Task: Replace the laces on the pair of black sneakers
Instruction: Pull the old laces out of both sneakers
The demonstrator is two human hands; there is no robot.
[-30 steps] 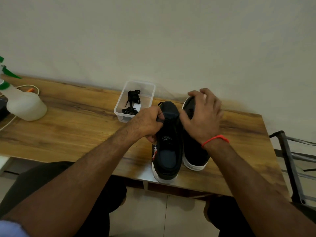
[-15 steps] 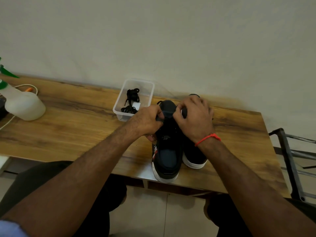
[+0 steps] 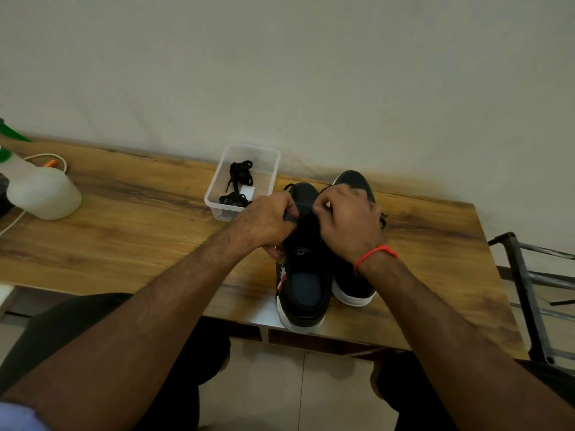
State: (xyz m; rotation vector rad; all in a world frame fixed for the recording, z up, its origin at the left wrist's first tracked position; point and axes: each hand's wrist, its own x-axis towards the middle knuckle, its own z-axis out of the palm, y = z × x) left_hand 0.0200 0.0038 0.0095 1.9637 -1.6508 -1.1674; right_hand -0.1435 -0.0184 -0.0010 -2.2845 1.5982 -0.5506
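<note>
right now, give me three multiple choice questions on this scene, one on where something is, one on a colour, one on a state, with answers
1. Where do the spare black laces lie?
A. in the clear plastic tub
B. on the floor
C. inside a sneaker

2. What colour is the band on the right wrist?
A. blue
B. orange-red
C. white

3. What are the hands doing?
A. resting flat on the table
B. both working at the lace area of the near sneaker
C. lifting the spray bottle

Answers:
1. A, the laces sit coiled inside the clear plastic tub, which stands on the wooden table beside the shoes.
2. B, an orange-red band circles that wrist.
3. B, the left hand and right hand have their fingers curled at the front of the near sneaker.
</note>
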